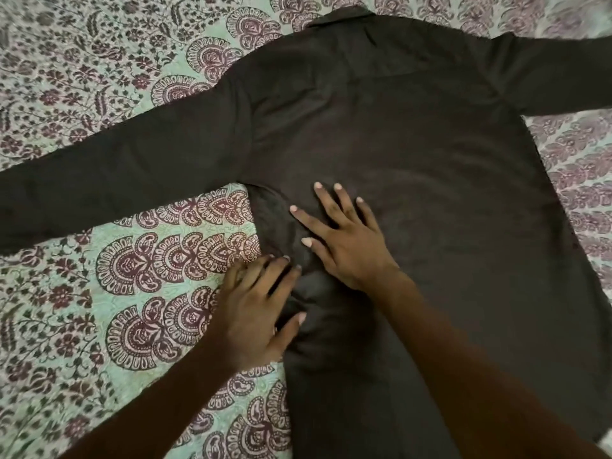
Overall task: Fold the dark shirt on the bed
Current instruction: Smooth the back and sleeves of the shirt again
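The dark shirt (414, 154) lies back-up on the bed, collar at the far end, both long sleeves stretched out to the left and right. Its left side edge is bunched and wrinkled just below the armpit. My right hand (341, 240) lies flat on the cloth there, fingers spread and straight, pressing down. My left hand (255, 313) rests at the wrinkled side edge, fingers slightly bent with the tips on the fabric and the thumb touching the hem; it holds nothing that I can make out. Both forearms reach in from the bottom.
A pale green bedsheet (139, 270) with maroon paisley and flower print covers the whole bed under the shirt. The shirt's left sleeve (116, 180) runs across to the frame's left edge, the right sleeve (563, 77) to the right edge.
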Motion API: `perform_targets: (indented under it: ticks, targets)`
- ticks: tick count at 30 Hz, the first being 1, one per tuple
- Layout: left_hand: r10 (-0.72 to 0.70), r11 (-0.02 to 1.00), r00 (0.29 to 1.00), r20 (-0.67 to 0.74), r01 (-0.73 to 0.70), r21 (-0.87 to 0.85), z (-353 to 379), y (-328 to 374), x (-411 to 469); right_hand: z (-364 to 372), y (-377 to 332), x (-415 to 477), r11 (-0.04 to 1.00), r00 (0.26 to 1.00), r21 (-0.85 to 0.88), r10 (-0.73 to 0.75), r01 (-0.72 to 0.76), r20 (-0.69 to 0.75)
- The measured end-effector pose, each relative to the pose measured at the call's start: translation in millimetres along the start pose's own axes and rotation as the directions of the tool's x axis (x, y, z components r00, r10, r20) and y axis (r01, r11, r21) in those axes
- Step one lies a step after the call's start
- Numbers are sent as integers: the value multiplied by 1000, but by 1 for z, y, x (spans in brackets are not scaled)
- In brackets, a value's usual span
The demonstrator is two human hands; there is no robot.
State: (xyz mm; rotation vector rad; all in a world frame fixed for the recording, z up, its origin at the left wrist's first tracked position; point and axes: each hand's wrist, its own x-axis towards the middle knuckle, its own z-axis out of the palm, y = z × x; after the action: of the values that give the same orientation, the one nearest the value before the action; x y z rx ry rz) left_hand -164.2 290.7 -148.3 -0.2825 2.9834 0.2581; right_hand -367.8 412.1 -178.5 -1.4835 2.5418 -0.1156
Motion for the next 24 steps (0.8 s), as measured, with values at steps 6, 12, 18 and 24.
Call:
perform_targets:
  ticks: [6, 12, 18, 24]
  targets:
    - [-209, 977, 978, -19, 208, -38, 4, 1, 39, -17, 19, 1, 860, 877, 179, 477, -478, 52]
    - [-205, 979, 979, -25, 204, -9, 15, 7, 23, -14, -2, 57, 980, 980, 24, -200, 199, 19]
    - [-204, 979, 977, -65, 202, -27, 16, 4, 22, -14, 21, 63, 947, 956, 130, 294, -294, 20]
    - [-208, 977, 976, -65, 205, -49, 15, 6, 20, 0, 13, -35, 996, 994, -30, 84, -86, -65]
